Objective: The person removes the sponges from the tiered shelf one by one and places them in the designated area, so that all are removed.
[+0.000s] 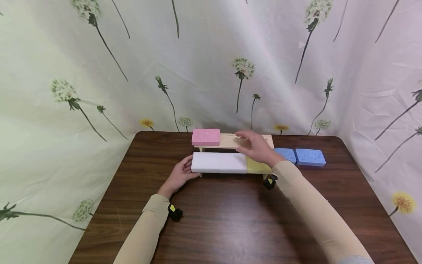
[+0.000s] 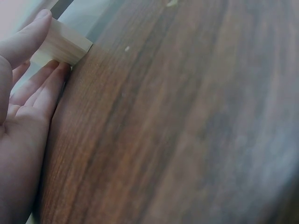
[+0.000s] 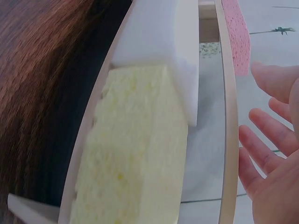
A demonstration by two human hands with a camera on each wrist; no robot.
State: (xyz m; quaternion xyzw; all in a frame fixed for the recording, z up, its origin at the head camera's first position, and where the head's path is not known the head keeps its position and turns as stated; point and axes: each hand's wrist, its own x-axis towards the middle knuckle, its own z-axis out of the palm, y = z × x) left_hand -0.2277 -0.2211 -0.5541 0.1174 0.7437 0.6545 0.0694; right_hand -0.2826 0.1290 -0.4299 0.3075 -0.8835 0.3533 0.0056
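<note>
Two-tier wooden rack [image 1: 229, 140] toward the back of the table; long axis left to right, roughly parallel with the table's far edge. Front tier: two white blocks [image 1: 232, 162] end to end, then a yellow sponge [image 1: 258, 167] at the right, long sides following the tier. Rear tier: one pink sponge [image 1: 206, 137], flat at the left end, long side likewise crosswise; bare wood beside it. Two blue sponges [image 1: 310, 157] flat on the table just off the rack's right end, long sides running left to right.

Table [image 1: 224, 223] dark brown, streaked grain, a sheen toward the near middle. White cloth [image 1: 204, 73] behind and at the sides, printed with dandelions.

Left hand [image 1: 179, 178] grips the rack's left end low down, thumb on one side of the wood, fingers on the other. Right hand [image 1: 257, 147] above the rack, forearm slanting in, thumb and fingers spread wide, holding nothing; whether a fingertip touches wood, I cannot tell.
</note>
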